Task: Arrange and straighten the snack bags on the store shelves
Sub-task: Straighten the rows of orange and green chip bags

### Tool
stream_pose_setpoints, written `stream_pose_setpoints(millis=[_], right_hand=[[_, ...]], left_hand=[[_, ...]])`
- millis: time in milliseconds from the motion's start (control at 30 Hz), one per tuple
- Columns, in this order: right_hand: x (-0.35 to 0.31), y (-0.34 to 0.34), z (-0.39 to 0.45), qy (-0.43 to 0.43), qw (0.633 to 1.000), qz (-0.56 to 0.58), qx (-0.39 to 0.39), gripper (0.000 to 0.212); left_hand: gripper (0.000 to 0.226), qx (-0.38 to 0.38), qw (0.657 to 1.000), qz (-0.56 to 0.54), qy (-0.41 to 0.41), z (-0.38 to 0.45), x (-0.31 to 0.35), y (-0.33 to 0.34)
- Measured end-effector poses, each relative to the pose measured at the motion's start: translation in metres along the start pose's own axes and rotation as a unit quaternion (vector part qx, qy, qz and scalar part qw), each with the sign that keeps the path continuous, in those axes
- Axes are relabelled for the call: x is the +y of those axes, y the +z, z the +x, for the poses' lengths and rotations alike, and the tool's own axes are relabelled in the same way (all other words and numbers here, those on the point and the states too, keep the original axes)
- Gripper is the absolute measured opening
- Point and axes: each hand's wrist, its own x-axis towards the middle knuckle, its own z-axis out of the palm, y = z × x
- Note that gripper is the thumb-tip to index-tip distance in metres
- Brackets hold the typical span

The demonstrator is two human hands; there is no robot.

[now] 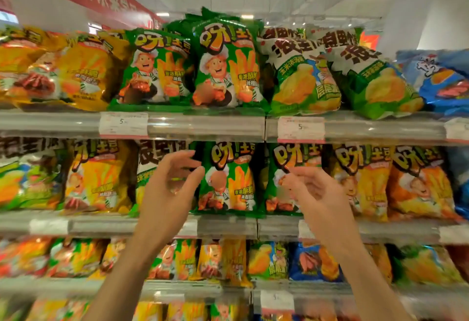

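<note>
I see both hands raised in front of the second shelf (228,226). My left hand (168,188) is spread, its fingertips at the left edge of a green snack bag (228,178) standing upright at the shelf's front edge; whether they touch it I cannot tell. My right hand (317,191) hangs loosely curled, gripping nothing, before a second green bag (286,158) just beside the first. Bags are packed edge to edge along the row
</note>
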Motion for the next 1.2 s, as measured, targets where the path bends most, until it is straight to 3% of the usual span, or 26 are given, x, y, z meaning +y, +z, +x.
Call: stream_pose_setpoints(millis=[267, 600, 967, 1200], right_hand=[[0.065, 0.05, -0.049, 0.154, 0.98, 0.067, -0.104, 0.007], [0.051, 0.138, -0.084, 0.164, 0.973, 0.075, -0.144, 0.008], [-0.037, 0.333, -0.128, 0.148, 0.973, 0.101, -0.144, 0.011], [-0.09, 0.45, -0.137, 0.159, 0.962, 0.134, -0.177, 0.007]], left_hand=[[0.013, 0.051, 0.982, -0.007, -0.184, -0.095, -0.056, -0.019], [0.016, 0.077, 0.974, -0.007, -0.211, -0.115, -0.093, -0.105], [0.014, 0.099, 0.97, -0.03, -0.221, -0.11, -0.152, -0.307], [0.009, 0.162, 0.956, -0.037, -0.24, -0.106, -0.191, -0.435]])
